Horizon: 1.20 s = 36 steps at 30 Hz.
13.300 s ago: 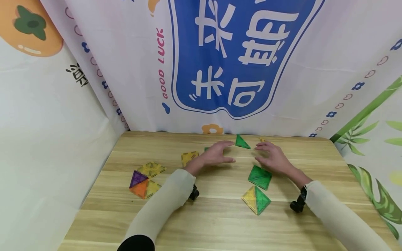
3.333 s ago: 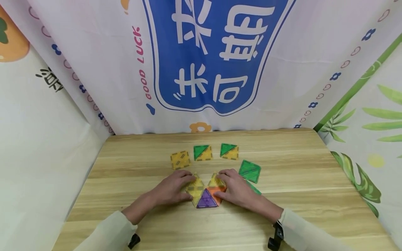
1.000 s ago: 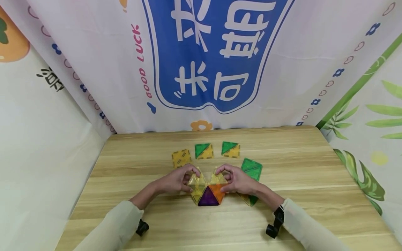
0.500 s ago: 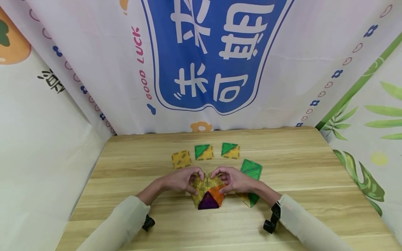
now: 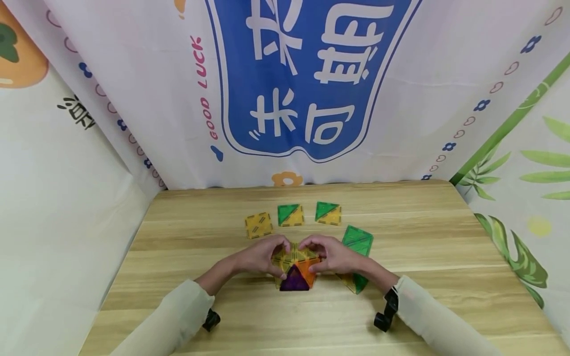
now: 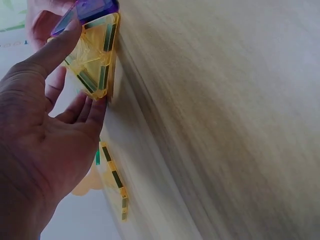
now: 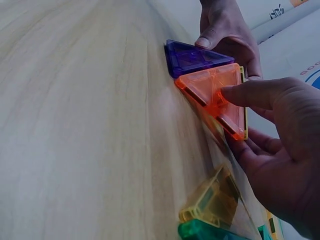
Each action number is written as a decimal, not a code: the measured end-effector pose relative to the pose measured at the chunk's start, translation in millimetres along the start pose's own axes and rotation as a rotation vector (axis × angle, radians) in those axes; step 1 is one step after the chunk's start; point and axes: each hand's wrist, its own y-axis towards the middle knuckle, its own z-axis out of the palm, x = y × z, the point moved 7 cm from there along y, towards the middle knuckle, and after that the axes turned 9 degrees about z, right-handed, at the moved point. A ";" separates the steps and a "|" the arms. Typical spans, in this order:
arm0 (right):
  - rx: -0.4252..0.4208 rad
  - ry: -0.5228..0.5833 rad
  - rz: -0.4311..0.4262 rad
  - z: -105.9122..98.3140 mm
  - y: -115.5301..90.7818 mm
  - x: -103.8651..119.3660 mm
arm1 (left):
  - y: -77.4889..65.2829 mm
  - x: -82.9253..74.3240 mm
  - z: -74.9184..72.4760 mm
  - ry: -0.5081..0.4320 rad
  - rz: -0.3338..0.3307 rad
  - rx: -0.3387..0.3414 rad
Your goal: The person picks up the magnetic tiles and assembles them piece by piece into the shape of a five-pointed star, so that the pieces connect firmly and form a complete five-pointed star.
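Triangular magnetic tiles lean together into a low cone in front of the person in the head view. A purple tile [image 5: 295,281] forms the near side, an orange tile [image 5: 306,269] stands right of it, and yellow tiles [image 5: 293,254] make up the rest. My left hand [image 5: 262,254] curls around the left side; in the left wrist view its thumb lies over a yellow triangle [image 6: 95,55] near the purple edge. With thumb on the orange tile's face [image 7: 215,92] and fingers behind, my right hand [image 5: 331,254] holds the right side. The hands partly cover the yellow tiles.
Behind the cone lie a yellow square [image 5: 258,225] and two green-and-yellow squares [image 5: 290,215]. To the right, a green square [image 5: 357,240] is partly covered by the right arm, as is a yellow-and-green pair [image 5: 359,283]. A patterned curtain [image 5: 178,123] hangs behind the wooden table [image 5: 276,326].
Earlier the joined tiles lay flat at the left, then in the middle. Over the last second both hands have brought the raised ends together, closing the gap at the back; the left thumb has shifted towards purple.
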 end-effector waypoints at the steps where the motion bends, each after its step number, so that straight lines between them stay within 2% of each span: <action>1: -0.008 -0.020 -0.003 -0.4 -0.2 0.3 | 0.0 -0.4 -0.3 0.006 -0.002 -0.008; 6: -0.049 -0.138 -0.004 -1.7 -1.5 1.2 | -0.6 -0.2 -0.1 0.053 0.005 -0.042; 9: -0.062 -0.186 -0.003 -1.3 -1.7 3.6 | -2.3 -0.8 0.3 0.086 0.042 -0.063; 13: -0.060 -0.215 -0.020 0.2 -1.6 7.0 | -5.6 -2.4 1.8 0.154 0.092 -0.075; 16: -0.065 -0.212 -0.041 -0.3 -0.1 8.0 | -7.5 -1.8 2.4 0.183 0.089 -0.073; 18: -0.080 -0.209 -0.053 -2.6 1.9 7.9 | -8.4 -1.1 1.9 0.184 0.080 -0.068; 23: -0.165 -0.232 -0.032 -14.2 10.3 5.5 | -9.9 3.0 -5.2 0.091 0.044 -0.069; 31: -0.376 -0.232 0.124 -35.0 32.3 0.6 | -3.3 17.2 -34.8 0.044 0.005 -0.220; 36: -0.482 -0.255 0.165 -43.1 45.3 0.3 | 5.1 30.0 -54.1 0.094 -0.007 -0.332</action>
